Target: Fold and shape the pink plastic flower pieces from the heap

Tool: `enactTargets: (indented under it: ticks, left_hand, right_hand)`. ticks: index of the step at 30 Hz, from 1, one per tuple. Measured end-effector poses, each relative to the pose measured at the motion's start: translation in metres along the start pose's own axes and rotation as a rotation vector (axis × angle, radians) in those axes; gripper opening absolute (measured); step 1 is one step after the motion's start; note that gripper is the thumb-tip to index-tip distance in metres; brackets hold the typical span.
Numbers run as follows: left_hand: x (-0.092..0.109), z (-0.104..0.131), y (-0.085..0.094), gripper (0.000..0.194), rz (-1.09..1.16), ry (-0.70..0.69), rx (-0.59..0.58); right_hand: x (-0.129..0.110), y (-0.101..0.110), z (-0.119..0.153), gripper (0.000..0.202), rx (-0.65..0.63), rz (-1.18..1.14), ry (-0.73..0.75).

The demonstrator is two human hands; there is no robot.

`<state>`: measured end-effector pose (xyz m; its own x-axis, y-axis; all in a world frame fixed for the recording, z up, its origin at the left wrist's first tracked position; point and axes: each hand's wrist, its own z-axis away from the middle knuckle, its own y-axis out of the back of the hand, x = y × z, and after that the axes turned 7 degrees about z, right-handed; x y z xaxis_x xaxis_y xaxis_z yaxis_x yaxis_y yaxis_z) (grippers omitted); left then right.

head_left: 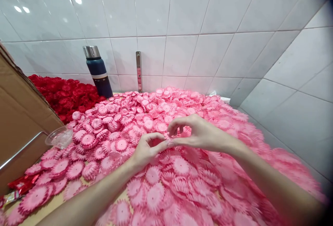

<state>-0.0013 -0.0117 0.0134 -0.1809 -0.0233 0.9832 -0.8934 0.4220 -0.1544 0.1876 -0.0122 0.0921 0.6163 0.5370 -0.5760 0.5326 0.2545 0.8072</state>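
Pink flowers lie heaped across the table, spreading beneath both hands. Left hand and right hand meet above the heap at the thumb tips, fingers curled; whether either pinches a flower cannot be told. At the heap's left edge, a clear dish sits beside a cardboard box; farther back, a blue bottle adjoins red flowers.

Pink discs in a loose heap
Round, pleated and toothed-edged, they overlap at mixed tilts, from the frame's centre down to its lower edge.
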Motion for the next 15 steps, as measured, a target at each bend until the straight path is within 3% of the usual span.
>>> enactTargets:
  ticks: [8, 10, 13, 15]
  left_hand:
    - [0.0, 0.0, 0.0, 0.02, -0.02, 0.017, -0.022]
    - [-0.001, 0.0, 0.001, 0.021, -0.03, 0.023, -0.015]
    - [-0.003, 0.0, 0.001, 0.022, -0.026, 0.034, -0.011]
    - [-0.003, 0.0, 0.001, 0.022, -0.012, 0.04, -0.008]
  right_hand:
    - [0.006, -0.001, -0.002, 0.009, 0.042, -0.065, -0.008]
    - [0.015, 0.003, -0.003, 0.011, 0.197, 0.054, -0.012]
    - [0.035, 0.011, -0.002, 0.015, 0.584, 0.336, -0.164]
    - [0.045, 0.017, 0.001, 0.011, 0.68, 0.461, -0.242]
